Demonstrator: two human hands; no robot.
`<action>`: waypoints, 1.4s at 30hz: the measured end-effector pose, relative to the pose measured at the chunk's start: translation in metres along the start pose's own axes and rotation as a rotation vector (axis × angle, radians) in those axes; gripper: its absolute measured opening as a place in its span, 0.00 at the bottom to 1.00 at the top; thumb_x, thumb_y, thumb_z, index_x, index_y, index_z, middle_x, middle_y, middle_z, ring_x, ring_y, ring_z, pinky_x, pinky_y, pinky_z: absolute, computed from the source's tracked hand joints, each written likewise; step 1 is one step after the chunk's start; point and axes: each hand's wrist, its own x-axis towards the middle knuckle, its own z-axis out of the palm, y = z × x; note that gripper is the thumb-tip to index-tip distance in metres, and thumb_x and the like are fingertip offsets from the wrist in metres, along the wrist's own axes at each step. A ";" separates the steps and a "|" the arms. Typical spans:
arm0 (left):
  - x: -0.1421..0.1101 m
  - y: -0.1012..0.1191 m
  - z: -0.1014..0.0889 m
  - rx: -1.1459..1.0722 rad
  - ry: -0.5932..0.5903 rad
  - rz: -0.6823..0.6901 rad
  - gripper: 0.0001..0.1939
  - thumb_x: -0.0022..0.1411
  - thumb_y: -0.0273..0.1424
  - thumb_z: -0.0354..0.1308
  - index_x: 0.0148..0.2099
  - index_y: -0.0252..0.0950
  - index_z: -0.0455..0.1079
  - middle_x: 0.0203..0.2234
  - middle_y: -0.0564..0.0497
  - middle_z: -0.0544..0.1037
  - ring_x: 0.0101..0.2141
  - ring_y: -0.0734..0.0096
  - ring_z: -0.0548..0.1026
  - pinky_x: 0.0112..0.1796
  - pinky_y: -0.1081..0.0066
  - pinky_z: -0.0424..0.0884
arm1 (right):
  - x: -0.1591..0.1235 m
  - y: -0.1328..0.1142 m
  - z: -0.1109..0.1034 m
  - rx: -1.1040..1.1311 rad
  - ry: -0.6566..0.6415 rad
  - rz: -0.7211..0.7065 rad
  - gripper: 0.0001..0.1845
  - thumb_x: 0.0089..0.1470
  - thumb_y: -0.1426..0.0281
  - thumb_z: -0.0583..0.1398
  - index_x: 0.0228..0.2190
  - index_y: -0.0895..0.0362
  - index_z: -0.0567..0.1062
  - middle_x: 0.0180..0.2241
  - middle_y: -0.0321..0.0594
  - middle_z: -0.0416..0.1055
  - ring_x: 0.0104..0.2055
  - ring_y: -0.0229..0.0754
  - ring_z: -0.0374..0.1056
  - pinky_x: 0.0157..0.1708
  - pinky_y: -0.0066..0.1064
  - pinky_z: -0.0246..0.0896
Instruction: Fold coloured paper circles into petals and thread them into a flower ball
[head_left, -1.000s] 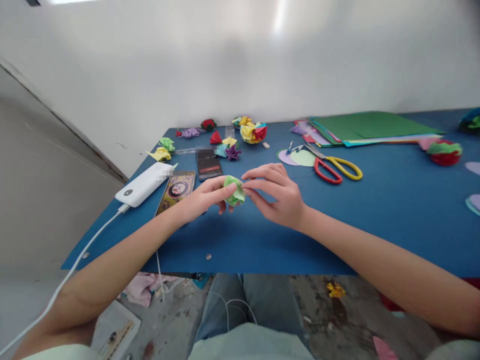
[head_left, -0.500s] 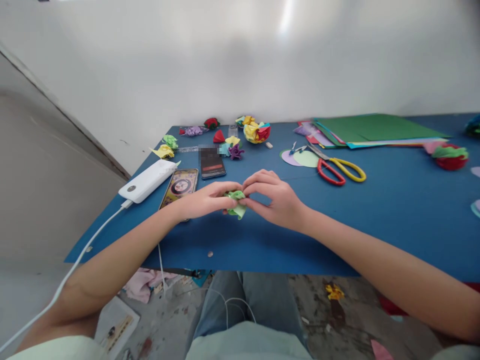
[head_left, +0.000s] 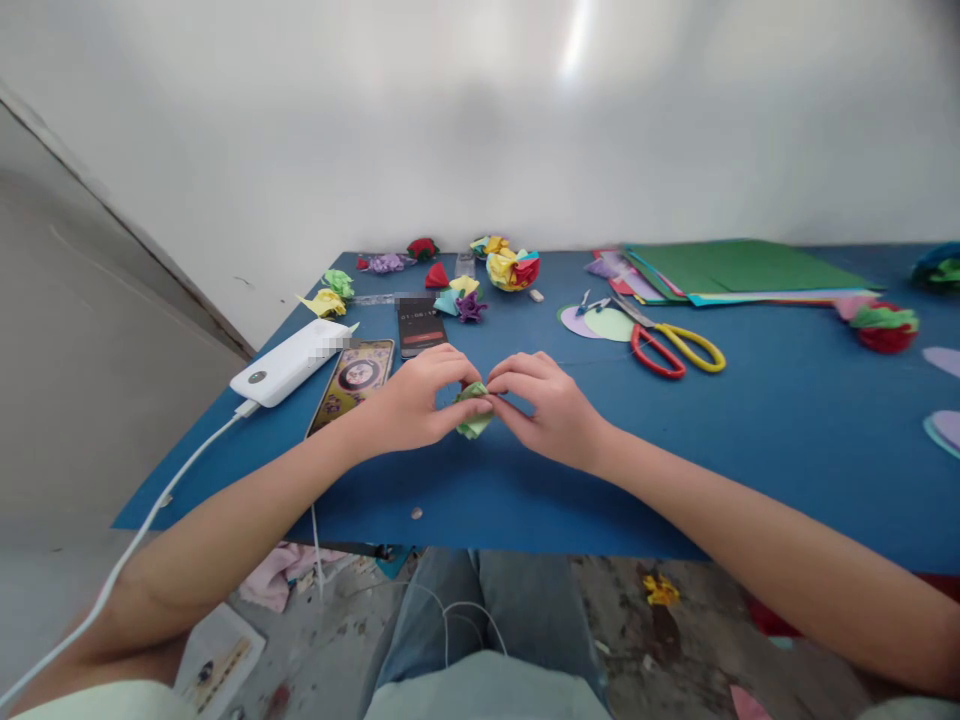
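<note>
Over the front part of the blue table, a light green crumpled paper flower (head_left: 472,425) is held between my two hands. My left hand (head_left: 420,400) pinches it from the left, thumb along its near side. From the right, the thumb and fingertips of my right hand (head_left: 551,410) close together at the flower's edge; whether they hold its paper or something thin is hidden. Behind my left hand lies a dark phone (head_left: 420,325). A second phone (head_left: 352,378) with a lit picture lies beside my left wrist.
Red-and-yellow scissors (head_left: 679,350) lie near paper ovals (head_left: 609,322). Stacked coloured sheets (head_left: 750,270) are at the back right. Several paper flowers (head_left: 513,268) stand along the back. A white power bank (head_left: 289,362) with a cable (head_left: 184,460) sits at left, the cable passing my left arm.
My left hand has shifted its hold, its fingers now arched higher over the green flower. The flower has turned slightly, while my right hand stays at its right edge. The view has shifted a little.
</note>
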 end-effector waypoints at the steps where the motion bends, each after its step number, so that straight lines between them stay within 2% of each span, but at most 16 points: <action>1: 0.000 0.000 0.000 0.001 -0.008 -0.022 0.07 0.59 0.34 0.54 0.34 0.34 0.66 0.29 0.50 0.72 0.34 0.71 0.67 0.37 0.70 0.65 | 0.000 0.000 0.000 0.017 -0.002 0.007 0.08 0.55 0.71 0.54 0.28 0.58 0.71 0.32 0.39 0.71 0.34 0.37 0.65 0.35 0.31 0.53; 7: 0.000 -0.001 -0.001 -0.010 -0.022 -0.034 0.07 0.60 0.32 0.53 0.32 0.35 0.68 0.28 0.50 0.73 0.34 0.70 0.69 0.38 0.68 0.65 | -0.002 0.000 0.001 0.154 -0.028 0.115 0.09 0.55 0.71 0.54 0.30 0.57 0.74 0.26 0.37 0.70 0.27 0.33 0.63 0.28 0.25 0.56; 12: 0.000 -0.003 0.000 0.021 -0.003 -0.025 0.07 0.60 0.29 0.51 0.33 0.34 0.68 0.28 0.50 0.73 0.34 0.71 0.68 0.37 0.70 0.65 | 0.001 0.003 -0.001 0.234 -0.071 0.142 0.08 0.53 0.74 0.55 0.29 0.58 0.75 0.26 0.36 0.71 0.26 0.32 0.63 0.28 0.23 0.56; 19: -0.001 -0.006 -0.001 0.091 0.036 0.036 0.07 0.61 0.27 0.48 0.32 0.34 0.66 0.27 0.49 0.72 0.33 0.70 0.67 0.37 0.69 0.65 | 0.004 0.003 -0.004 0.456 -0.202 0.291 0.11 0.57 0.68 0.52 0.31 0.59 0.72 0.23 0.35 0.68 0.21 0.30 0.62 0.23 0.22 0.56; 21: -0.001 -0.004 -0.001 0.095 0.036 0.048 0.08 0.61 0.27 0.48 0.31 0.34 0.66 0.26 0.49 0.71 0.32 0.70 0.67 0.37 0.69 0.65 | 0.003 0.002 -0.004 0.386 -0.200 0.236 0.12 0.57 0.68 0.51 0.29 0.60 0.71 0.23 0.35 0.67 0.22 0.31 0.61 0.23 0.23 0.56; 25: -0.001 0.000 0.000 0.067 0.047 0.082 0.08 0.60 0.27 0.48 0.30 0.34 0.66 0.25 0.50 0.71 0.30 0.72 0.66 0.37 0.69 0.66 | 0.000 0.000 -0.001 0.109 -0.107 0.059 0.09 0.55 0.70 0.53 0.27 0.59 0.70 0.24 0.36 0.67 0.23 0.31 0.59 0.25 0.23 0.54; 29: 0.000 0.000 0.001 0.072 0.074 0.100 0.08 0.60 0.27 0.49 0.29 0.34 0.65 0.24 0.50 0.71 0.29 0.72 0.65 0.36 0.69 0.66 | -0.002 0.002 0.000 0.067 -0.034 0.072 0.08 0.53 0.66 0.57 0.29 0.58 0.71 0.26 0.35 0.71 0.23 0.30 0.61 0.26 0.22 0.55; 32: 0.000 -0.004 0.001 0.095 0.078 0.126 0.08 0.60 0.27 0.49 0.29 0.33 0.65 0.24 0.50 0.70 0.29 0.72 0.64 0.35 0.69 0.66 | -0.001 0.002 -0.001 0.076 -0.006 0.107 0.07 0.53 0.67 0.58 0.28 0.57 0.72 0.26 0.34 0.72 0.24 0.30 0.62 0.27 0.22 0.56; 36: -0.002 -0.006 0.000 0.139 0.054 0.164 0.06 0.60 0.27 0.49 0.31 0.34 0.64 0.25 0.50 0.69 0.30 0.71 0.64 0.37 0.68 0.66 | 0.001 -0.002 -0.004 0.233 -0.028 0.222 0.05 0.51 0.69 0.58 0.28 0.57 0.73 0.24 0.34 0.71 0.22 0.30 0.63 0.25 0.22 0.58; 42: -0.002 -0.002 -0.004 0.119 0.019 0.178 0.06 0.60 0.24 0.47 0.31 0.33 0.62 0.26 0.49 0.68 0.31 0.71 0.63 0.38 0.68 0.66 | 0.006 0.002 -0.006 0.658 -0.188 0.430 0.10 0.49 0.64 0.60 0.28 0.59 0.72 0.19 0.33 0.68 0.20 0.32 0.64 0.20 0.22 0.58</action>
